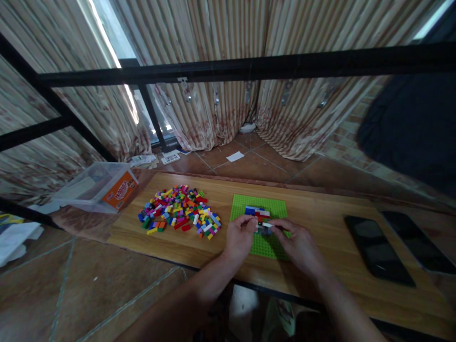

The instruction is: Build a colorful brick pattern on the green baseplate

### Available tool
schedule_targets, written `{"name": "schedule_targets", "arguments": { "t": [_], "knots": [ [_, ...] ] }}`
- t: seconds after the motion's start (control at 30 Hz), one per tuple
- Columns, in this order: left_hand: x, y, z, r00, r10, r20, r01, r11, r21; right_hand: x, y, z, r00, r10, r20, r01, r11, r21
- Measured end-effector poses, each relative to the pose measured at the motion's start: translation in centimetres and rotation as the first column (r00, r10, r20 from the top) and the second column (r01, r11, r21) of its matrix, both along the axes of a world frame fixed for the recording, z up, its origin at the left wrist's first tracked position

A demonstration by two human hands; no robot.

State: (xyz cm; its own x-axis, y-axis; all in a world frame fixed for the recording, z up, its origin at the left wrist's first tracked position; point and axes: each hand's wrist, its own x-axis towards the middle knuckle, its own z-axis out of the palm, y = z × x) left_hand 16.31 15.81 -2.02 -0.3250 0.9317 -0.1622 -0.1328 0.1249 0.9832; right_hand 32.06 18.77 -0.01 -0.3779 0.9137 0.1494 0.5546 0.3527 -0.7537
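A green studded baseplate (pixel 240 204) lies on the wooden table, carrying a small build of toy bricks. Blue bricks (pixel 252 209) form its far side, with a red and white row (pixel 262 214) in front and greyish pieces nearer me. My right hand (pixel 299 243) pinches the end of a white brick (pixel 267 224) over the near side of the build. From the left, my left hand (pixel 241 236) is closed at the build, thumb and forefinger together beside a small pale piece. Whether those fingers grip that piece is unclear.
A pile of loose, many-coloured bricks (pixel 181 209) spreads over the table left of the baseplate. Beyond it stands a clear plastic box (pixel 89 190) with an orange label. Two dark phone-like slabs (pixel 379 251) lie at the right. A black metal rail (pixel 228 69) crosses before the curtains.
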Motion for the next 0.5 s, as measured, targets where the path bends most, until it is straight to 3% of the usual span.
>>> {"name": "schedule_targets", "arguments": {
  "t": [0.2, 0.5],
  "knots": [
    [-1.6, -0.5, -1.8, 0.949, -0.069, -0.307, 0.076, 0.997, 0.010, 0.2, 0.4, -1.2, 0.999, -0.009, 0.037, 0.009, 1.000, 0.020],
    [-1.9, -0.5, -0.5, 0.892, -0.177, -0.415, 0.174, 0.984, -0.046, -0.3, 0.5, -2.4, 0.996, -0.029, 0.088, 0.024, 0.998, 0.058]
  ]
}}
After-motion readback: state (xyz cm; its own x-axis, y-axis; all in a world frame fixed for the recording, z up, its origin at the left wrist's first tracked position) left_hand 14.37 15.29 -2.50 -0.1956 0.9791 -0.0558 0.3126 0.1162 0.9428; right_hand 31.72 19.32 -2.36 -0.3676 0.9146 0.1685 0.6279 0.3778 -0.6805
